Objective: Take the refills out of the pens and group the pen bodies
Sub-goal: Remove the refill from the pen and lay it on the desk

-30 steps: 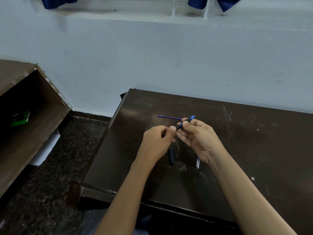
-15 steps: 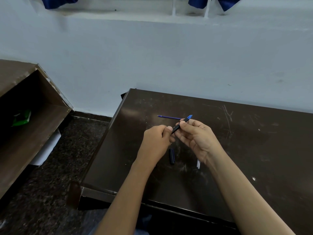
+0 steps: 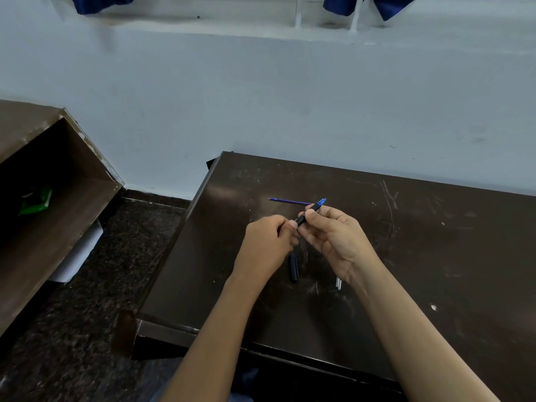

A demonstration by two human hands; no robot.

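Note:
A black pen with a blue end [image 3: 311, 211] is held above the dark table [image 3: 420, 256]. My right hand [image 3: 333, 239] pinches its upper part between thumb and fingers. My left hand [image 3: 268, 245] grips the pen's lower end with curled fingers. A thin blue refill [image 3: 290, 201] lies on the table just beyond the hands. A short black pen part [image 3: 293, 268] lies below the hands. A clear silvery pen piece [image 3: 338, 283] peeks out under my right wrist.
The table's left edge [image 3: 179, 248] drops to a speckled dark floor [image 3: 87, 329]. A brown open shelf unit [image 3: 43, 198] stands at the left with a green item [image 3: 34, 201] inside. A pale wall [image 3: 290, 111] runs behind the table.
The pen has tilted a little and risen slightly, with its blue end higher. Both hands keep their hold and stay in nearly the same place.

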